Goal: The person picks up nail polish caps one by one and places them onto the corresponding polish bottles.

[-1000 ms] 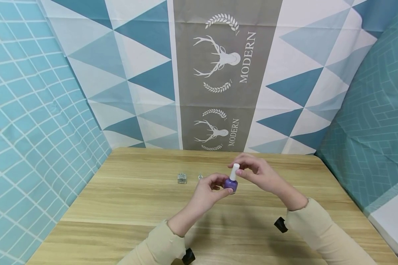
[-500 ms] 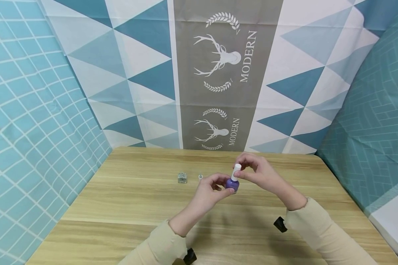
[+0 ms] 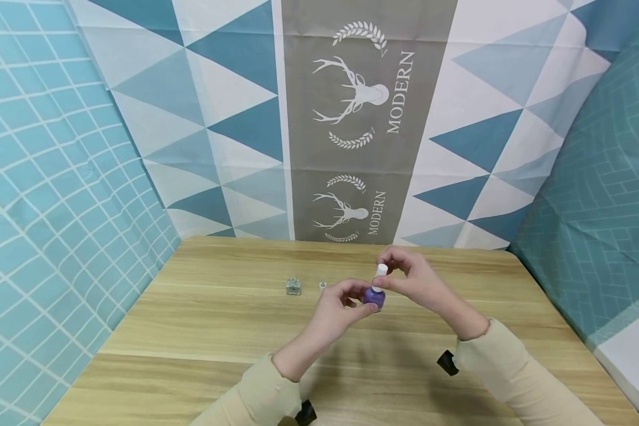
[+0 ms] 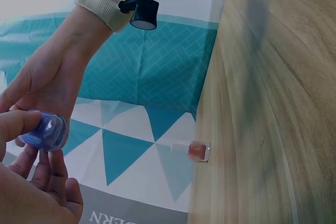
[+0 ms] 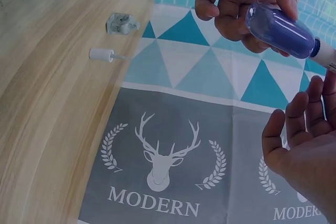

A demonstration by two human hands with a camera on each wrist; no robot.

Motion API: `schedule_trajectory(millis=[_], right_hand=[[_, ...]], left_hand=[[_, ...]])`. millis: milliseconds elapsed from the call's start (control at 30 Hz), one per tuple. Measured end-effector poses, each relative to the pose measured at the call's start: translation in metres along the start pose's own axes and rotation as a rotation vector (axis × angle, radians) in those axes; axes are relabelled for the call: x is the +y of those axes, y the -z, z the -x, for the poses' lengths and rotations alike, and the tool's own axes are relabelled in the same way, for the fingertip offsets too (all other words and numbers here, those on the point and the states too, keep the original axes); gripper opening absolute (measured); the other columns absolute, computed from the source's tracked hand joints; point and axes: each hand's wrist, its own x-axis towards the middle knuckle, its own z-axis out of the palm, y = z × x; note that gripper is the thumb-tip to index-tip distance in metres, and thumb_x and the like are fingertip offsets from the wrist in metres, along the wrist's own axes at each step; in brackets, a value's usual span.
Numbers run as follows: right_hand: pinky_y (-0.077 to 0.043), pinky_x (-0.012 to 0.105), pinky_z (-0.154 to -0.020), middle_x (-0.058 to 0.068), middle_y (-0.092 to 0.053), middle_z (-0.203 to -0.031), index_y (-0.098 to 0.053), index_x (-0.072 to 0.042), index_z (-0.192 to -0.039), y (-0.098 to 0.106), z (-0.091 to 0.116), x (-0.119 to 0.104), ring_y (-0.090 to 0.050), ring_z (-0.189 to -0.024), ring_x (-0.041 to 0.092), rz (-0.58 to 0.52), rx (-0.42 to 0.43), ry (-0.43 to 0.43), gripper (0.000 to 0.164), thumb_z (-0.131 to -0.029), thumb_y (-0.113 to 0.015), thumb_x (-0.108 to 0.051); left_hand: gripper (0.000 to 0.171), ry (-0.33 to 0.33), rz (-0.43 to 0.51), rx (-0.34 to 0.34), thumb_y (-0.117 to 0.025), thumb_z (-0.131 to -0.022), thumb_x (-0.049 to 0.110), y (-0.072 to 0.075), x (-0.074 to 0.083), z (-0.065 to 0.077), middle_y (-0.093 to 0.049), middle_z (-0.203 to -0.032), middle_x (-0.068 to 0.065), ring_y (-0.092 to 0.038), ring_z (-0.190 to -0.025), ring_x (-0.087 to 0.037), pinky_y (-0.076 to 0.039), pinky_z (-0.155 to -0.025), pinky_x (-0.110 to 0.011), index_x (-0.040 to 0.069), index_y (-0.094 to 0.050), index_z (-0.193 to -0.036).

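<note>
A purple nail polish bottle (image 3: 374,299) is held above the table, tilted slightly. My left hand (image 3: 334,307) grips its round glass body between thumb and fingers. On the upper end sits a white cap (image 3: 381,270), and my right hand (image 3: 412,281) pinches it between thumb and fingers. The right wrist view shows the cap at the bottle's neck; whether it is fully seated I cannot tell. A clear glass bottle (image 5: 121,23) stands uncapped on the table. Near it a white brush cap (image 5: 101,54) lies with its thin brush sticking out.
In the left wrist view, a small red bottle with a white cap (image 4: 198,151) stands on the wooden table (image 3: 191,331); my hands hide it from the head view. Patterned cloth (image 3: 234,118) hangs behind the table. A white box-like object (image 3: 631,355) is at the right edge.
Both hands and the purple bottle have shifted slightly right. My right thumb has moved lower on the white cap, and its fingers have changed their hold.
</note>
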Motion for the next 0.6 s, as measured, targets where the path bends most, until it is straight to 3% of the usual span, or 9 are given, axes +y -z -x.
schedule_trajectory(millis=[167, 300, 467, 533, 600], right_hand=[[-0.047, 0.026, -0.076, 0.002, -0.060, -0.099, -0.060, -0.005, -0.115, 0.002, 0.001, -0.002, -0.054, -0.085, 0.013, 0.019, -0.046, -0.007, 0.027, -0.088, -0.064, -0.010], [-0.048, 0.028, -0.079, 0.003, -0.060, -0.109, -0.056, -0.007, -0.127, 0.006, 0.002, -0.003, -0.054, -0.092, 0.015, -0.003, -0.092, 0.013, 0.032, -0.094, -0.054, -0.009], [-0.047, 0.030, -0.086, 0.003, -0.058, -0.119, -0.056, -0.008, -0.126, 0.010, 0.002, -0.004, -0.053, -0.107, 0.014, -0.011, -0.164, 0.107, 0.032, -0.096, -0.048, -0.002], [-0.046, 0.030, -0.088, 0.002, -0.058, -0.121, -0.058, -0.011, -0.123, 0.010, 0.001, -0.004, -0.052, -0.111, 0.014, -0.001, -0.179, 0.125, 0.031, -0.096, -0.048, -0.001], [-0.046, 0.029, -0.089, 0.002, -0.058, -0.120, -0.061, -0.012, -0.120, 0.011, 0.001, -0.005, -0.050, -0.112, 0.014, 0.014, -0.179, 0.127, 0.029, -0.096, -0.047, -0.001]], left_hand=[[0.028, 0.020, -0.018, 0.007, -0.074, -0.080, 0.008, 0.001, 0.000, 0.001, -0.066, -0.098, -0.010, -0.057, -0.087, -0.014, -0.047, -0.075, -0.026, 0.005, -0.067, -0.107], [0.027, 0.016, -0.022, 0.002, -0.072, -0.080, 0.006, 0.004, 0.019, 0.007, -0.066, -0.096, -0.013, -0.056, -0.085, -0.015, -0.046, -0.074, -0.025, 0.000, -0.066, -0.106], [0.028, 0.017, -0.009, -0.021, -0.073, -0.080, 0.011, 0.004, 0.009, 0.004, -0.067, -0.097, -0.008, -0.058, -0.086, -0.014, -0.046, -0.074, -0.026, 0.005, -0.067, -0.107], [0.028, 0.021, -0.015, -0.025, -0.074, -0.080, 0.014, 0.004, -0.001, 0.001, -0.067, -0.097, -0.004, -0.059, -0.087, -0.014, -0.046, -0.075, -0.027, 0.009, -0.067, -0.107], [0.028, 0.022, -0.022, -0.026, -0.074, -0.080, 0.015, 0.004, -0.001, 0.001, -0.067, -0.096, -0.003, -0.059, -0.088, -0.013, -0.047, -0.076, -0.027, 0.010, -0.068, -0.107]])
